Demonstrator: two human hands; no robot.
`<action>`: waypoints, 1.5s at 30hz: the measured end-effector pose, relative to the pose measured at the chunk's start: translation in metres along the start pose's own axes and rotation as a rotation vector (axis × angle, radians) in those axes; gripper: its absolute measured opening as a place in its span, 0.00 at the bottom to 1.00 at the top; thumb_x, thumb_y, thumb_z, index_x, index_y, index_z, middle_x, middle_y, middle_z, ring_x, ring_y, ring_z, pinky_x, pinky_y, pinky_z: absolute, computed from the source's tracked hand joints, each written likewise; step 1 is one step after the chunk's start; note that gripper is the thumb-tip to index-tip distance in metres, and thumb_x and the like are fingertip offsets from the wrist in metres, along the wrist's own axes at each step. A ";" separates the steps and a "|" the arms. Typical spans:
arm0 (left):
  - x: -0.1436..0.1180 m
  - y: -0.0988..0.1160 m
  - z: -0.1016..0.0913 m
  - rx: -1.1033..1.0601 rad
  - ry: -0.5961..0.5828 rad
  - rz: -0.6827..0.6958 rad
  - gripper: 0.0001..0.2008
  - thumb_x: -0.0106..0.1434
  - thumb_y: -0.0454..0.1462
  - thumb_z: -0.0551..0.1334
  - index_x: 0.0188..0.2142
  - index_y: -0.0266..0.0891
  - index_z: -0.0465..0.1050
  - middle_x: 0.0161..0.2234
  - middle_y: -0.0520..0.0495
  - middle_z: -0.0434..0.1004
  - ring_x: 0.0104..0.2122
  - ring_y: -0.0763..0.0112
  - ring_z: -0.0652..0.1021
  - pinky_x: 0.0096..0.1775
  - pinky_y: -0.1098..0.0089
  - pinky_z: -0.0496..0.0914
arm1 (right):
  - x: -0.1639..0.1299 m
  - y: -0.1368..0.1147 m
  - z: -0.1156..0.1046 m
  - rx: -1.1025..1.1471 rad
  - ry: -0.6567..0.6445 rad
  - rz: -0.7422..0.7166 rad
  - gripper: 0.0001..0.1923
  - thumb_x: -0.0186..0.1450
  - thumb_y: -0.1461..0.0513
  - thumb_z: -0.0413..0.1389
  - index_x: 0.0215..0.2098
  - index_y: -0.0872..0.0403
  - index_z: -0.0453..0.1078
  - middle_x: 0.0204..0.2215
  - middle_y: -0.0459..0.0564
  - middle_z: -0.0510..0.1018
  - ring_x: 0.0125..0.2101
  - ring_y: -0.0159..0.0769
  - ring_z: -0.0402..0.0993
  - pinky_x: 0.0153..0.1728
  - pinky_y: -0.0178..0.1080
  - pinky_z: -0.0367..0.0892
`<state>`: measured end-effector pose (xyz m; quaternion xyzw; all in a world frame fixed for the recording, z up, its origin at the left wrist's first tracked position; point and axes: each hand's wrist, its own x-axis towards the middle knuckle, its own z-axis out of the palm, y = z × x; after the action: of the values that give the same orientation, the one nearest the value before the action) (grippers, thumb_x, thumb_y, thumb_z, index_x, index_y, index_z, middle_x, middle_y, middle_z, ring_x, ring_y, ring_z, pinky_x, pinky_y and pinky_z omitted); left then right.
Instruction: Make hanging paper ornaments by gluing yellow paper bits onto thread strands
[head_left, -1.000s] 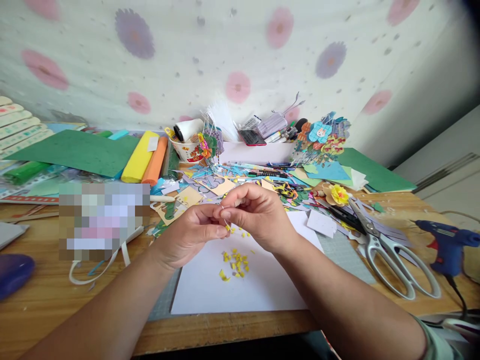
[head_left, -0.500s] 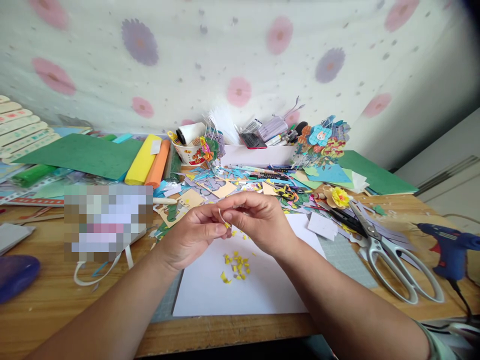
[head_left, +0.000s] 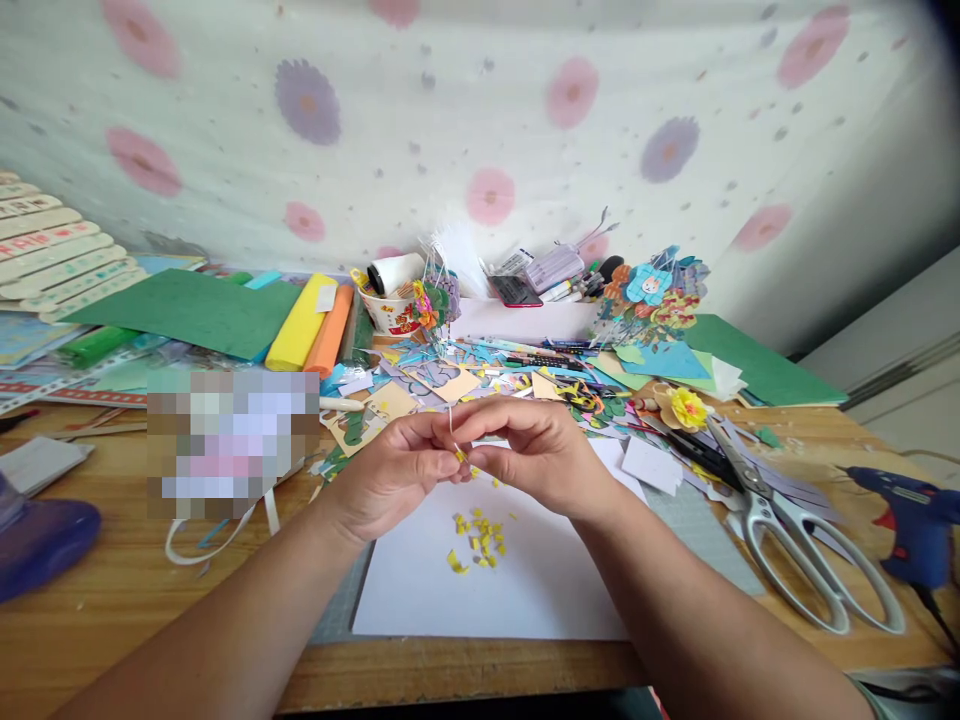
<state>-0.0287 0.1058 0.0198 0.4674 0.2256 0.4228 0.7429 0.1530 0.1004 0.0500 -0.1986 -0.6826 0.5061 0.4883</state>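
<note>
Over the white sheet (head_left: pixel 540 590), my left hand (head_left: pixel 394 470) pinches a thin white strand (head_left: pixel 451 418), string or wire, between thumb and fingers. A small yellow bit (head_left: pixel 460 457) shows at its lower end. My right hand (head_left: pixel 529 450) closes in from the other side, its curled fingers and thumb meeting at the same strand. The fingers hide most of what lies between them. Below both hands, small cut yellow pieces (head_left: pixel 487 540) are scattered in a loose pile on the sheet.
Large scissors (head_left: pixel 787 520) and a blue glue gun (head_left: pixel 919 515) lie to the right, near a yellow flower (head_left: pixel 686 408). Paper scraps (head_left: pixel 450 385) spread behind my hands. Yellow (head_left: pixel 302 320) and orange rolls (head_left: pixel 328 330) and a purple object (head_left: pixel 52 540) are on the left.
The white strand, curved before, now stands more upright between my fingers. My right thumb has shifted slightly lower, near the yellow bit. The view has turned a little left.
</note>
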 end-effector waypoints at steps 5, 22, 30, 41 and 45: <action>0.001 -0.001 -0.001 -0.009 -0.016 0.013 0.07 0.50 0.35 0.72 0.31 0.40 0.80 0.24 0.52 0.73 0.26 0.74 0.71 0.33 0.70 0.65 | 0.000 0.002 0.000 -0.057 -0.018 -0.035 0.07 0.59 0.67 0.63 0.36 0.52 0.79 0.39 0.49 0.80 0.42 0.36 0.76 0.46 0.42 0.71; 0.000 -0.003 -0.007 0.019 0.027 -0.015 0.11 0.53 0.37 0.70 0.37 0.37 0.80 0.36 0.45 0.77 0.36 0.68 0.74 0.41 0.67 0.68 | 0.000 0.008 0.001 -0.189 0.013 -0.132 0.08 0.60 0.68 0.62 0.37 0.51 0.78 0.41 0.51 0.80 0.43 0.37 0.77 0.48 0.42 0.70; 0.002 0.000 -0.002 -0.033 0.093 0.016 0.09 0.51 0.38 0.73 0.31 0.36 0.81 0.29 0.48 0.76 0.31 0.72 0.74 0.37 0.71 0.69 | 0.000 0.010 0.002 -0.249 0.052 -0.151 0.11 0.59 0.69 0.62 0.38 0.50 0.79 0.41 0.51 0.80 0.45 0.38 0.76 0.50 0.43 0.69; 0.001 0.003 0.002 -0.013 0.136 0.005 0.10 0.49 0.39 0.74 0.30 0.36 0.82 0.27 0.48 0.76 0.32 0.72 0.74 0.38 0.70 0.68 | -0.001 0.013 0.002 -0.238 0.045 -0.169 0.14 0.61 0.68 0.61 0.43 0.47 0.79 0.43 0.51 0.80 0.46 0.40 0.76 0.51 0.45 0.69; 0.001 0.003 0.001 0.011 0.086 0.040 0.07 0.52 0.39 0.73 0.29 0.37 0.82 0.25 0.50 0.74 0.29 0.75 0.71 0.36 0.72 0.66 | -0.001 0.012 0.003 -0.204 0.045 -0.148 0.11 0.64 0.65 0.59 0.43 0.47 0.79 0.43 0.51 0.80 0.47 0.40 0.75 0.50 0.45 0.70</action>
<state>-0.0287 0.1066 0.0229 0.4573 0.2503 0.4561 0.7212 0.1486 0.1030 0.0385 -0.2077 -0.7322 0.3921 0.5168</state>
